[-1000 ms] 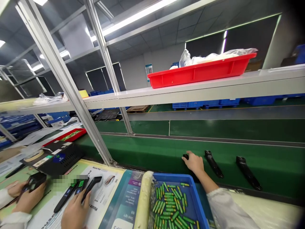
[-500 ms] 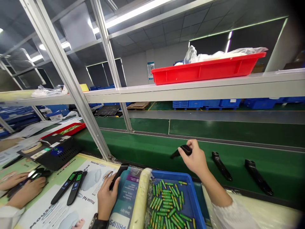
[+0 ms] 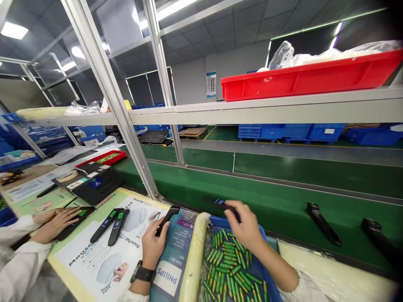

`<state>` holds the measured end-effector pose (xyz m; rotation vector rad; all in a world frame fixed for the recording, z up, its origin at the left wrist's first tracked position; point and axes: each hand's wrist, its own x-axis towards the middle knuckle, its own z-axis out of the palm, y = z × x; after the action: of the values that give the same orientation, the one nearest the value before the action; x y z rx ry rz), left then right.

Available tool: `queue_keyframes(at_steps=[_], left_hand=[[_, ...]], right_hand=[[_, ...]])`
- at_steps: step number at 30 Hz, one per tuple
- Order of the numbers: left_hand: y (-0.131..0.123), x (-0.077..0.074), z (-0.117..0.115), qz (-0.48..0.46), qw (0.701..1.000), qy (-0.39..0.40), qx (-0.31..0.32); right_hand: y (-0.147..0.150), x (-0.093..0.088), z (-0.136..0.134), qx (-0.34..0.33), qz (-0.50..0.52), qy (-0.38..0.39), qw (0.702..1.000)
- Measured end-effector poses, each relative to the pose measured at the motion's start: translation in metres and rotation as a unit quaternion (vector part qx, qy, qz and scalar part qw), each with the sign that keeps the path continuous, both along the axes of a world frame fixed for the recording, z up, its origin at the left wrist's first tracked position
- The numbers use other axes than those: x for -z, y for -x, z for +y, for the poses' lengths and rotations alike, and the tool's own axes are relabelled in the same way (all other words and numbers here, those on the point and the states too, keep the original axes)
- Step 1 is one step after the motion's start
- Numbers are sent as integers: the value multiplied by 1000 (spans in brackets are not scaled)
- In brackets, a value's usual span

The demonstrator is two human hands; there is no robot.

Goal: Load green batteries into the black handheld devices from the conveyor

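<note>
My left hand (image 3: 153, 245), with a black watch on the wrist, is wrapped round a black curved device (image 3: 168, 218) above the Philips sheet (image 3: 170, 268). Over the back edge of the blue tray (image 3: 262, 251), my right hand (image 3: 244, 222) holds another dark device (image 3: 233, 211), whose far end is smeared by motion. Many green batteries (image 3: 229, 264) lie in that tray. Two black devices with green screens (image 3: 103, 225) rest on the mouse pad sheet. Another black device (image 3: 323, 223) lies on the green belt (image 3: 277, 209), with one more at its right.
A person's hands (image 3: 59, 222) rest on a black device at the left. A rolled yellowish foam (image 3: 194, 260) borders the tray. A metal post (image 3: 121, 113) and a shelf (image 3: 201, 113) with a red bin (image 3: 302, 79) stand ahead. A black box (image 3: 97, 184) sits back left.
My right hand has drawn its device nearer, over the tray's back edge. My left hand keeps its hold. The view has turned, and the other person's hands now lie flatter on their device.
</note>
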<state>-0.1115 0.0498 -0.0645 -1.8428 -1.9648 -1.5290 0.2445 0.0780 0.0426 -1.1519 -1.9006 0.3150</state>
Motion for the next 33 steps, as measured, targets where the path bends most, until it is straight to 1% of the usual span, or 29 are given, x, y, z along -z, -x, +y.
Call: queue_keyframes(at_steps=[2,3,4,6,8,9,10,12,14,16,17,18,19,20,21,22,23,24,25,26,27,28,29,31,33], left_hand=[[0,1,0,-4,1000,7,14],[1,2,0,-5,1000,13,17],[1,3,0,-6,1000,17,17],[3,4,-1,-8,1000,23,13],[4,4,-1,-4,1000,26,12],[3,3,-2,1,1000,26,13],[3,2,-2,9,1000,24,15],[1,1,-3,27,999,17,19],[-2,0,-4,49,999,1,23],[-4,-2,-5,76,996,-25,28],[-6,-4,-6,92,994,-41,32],[-8,-7,-7,110,992,-58,37],[-12,-10,-8,128,988,-75,45],[-16,-15,-10,146,984,-89,55],[-22,-21,-12,162,979,-102,68],[-29,-27,-14,177,974,-111,84],[-36,-33,-16,189,970,-117,103],[-44,-39,-18,198,965,-120,125],[-51,-44,-20,202,961,-122,147],[-58,-48,-21,202,957,-121,167],[-63,-50,-22,198,955,-119,186],[-67,-51,-23,191,954,-115,200],[-68,-50,-23,181,955,-108,207],[-64,-47,-22,157,963,-86,200],[-51,-42,-19,128,977,-66,158]], right_hand=[[3,-7,-9,-80,-74,46,993],[3,-13,-13,-100,-89,65,989],[1,-20,-17,-91,-73,71,991],[-10,-34,-16,-13,12,49,999],[-33,-38,-3,77,73,38,994],[-48,-35,9,116,71,52,989],[-63,-28,23,149,50,79,984],[-95,-5,53,199,-11,146,969],[-120,21,80,234,-57,190,952],[-135,41,95,257,-80,211,940],[-137,46,98,270,-89,217,934],[-134,47,96,277,-99,214,932],[-127,45,91,268,-106,200,937],[-115,39,82,233,-109,180,949],[-100,32,71,169,-104,161,967],[-81,23,57,77,-96,143,982],[-60,14,41,-35,-79,138,987],[-40,6,26,-148,-63,149,976],[-20,0,13,-235,-60,159,957],[-3,-5,1,-291,-57,165,941],[10,-7,-8,-321,-56,167,931],[20,-8,-13,-326,-55,164,929],[25,-7,-16,-313,-53,155,936],[24,-5,-17,-260,-48,121,957],[15,-1,-13,-205,-39,60,976]])
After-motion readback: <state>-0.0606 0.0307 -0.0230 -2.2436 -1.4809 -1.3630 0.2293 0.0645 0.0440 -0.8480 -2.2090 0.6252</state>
